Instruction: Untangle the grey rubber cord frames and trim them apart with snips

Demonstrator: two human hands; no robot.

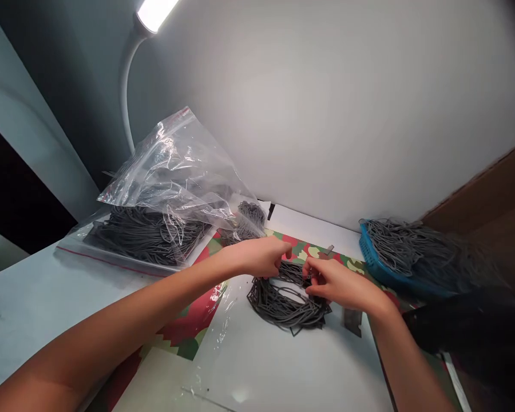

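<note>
A ring-shaped pile of thin dark grey cords [288, 310] lies on the white sheet in front of me. My left hand [266, 257] reaches over its far left edge, fingers curled downward. At the far right edge, my right hand [332, 280] has its thumb and fingers bent together in a pinch. Both hands are at the cords, but whatever lies between the fingers is too small or hidden to make out. Just right of the pile, a small dark flat piece [352, 321] rests near my right wrist.
A clear zip bag [171, 154] lies over more grey cords [146, 234] at left. A smaller grey bundle [251, 214] sits behind. On the right stands a blue basket [371, 260] heaped with cords. A lit lamp [129, 86] rises at back left, before the wall [326, 103].
</note>
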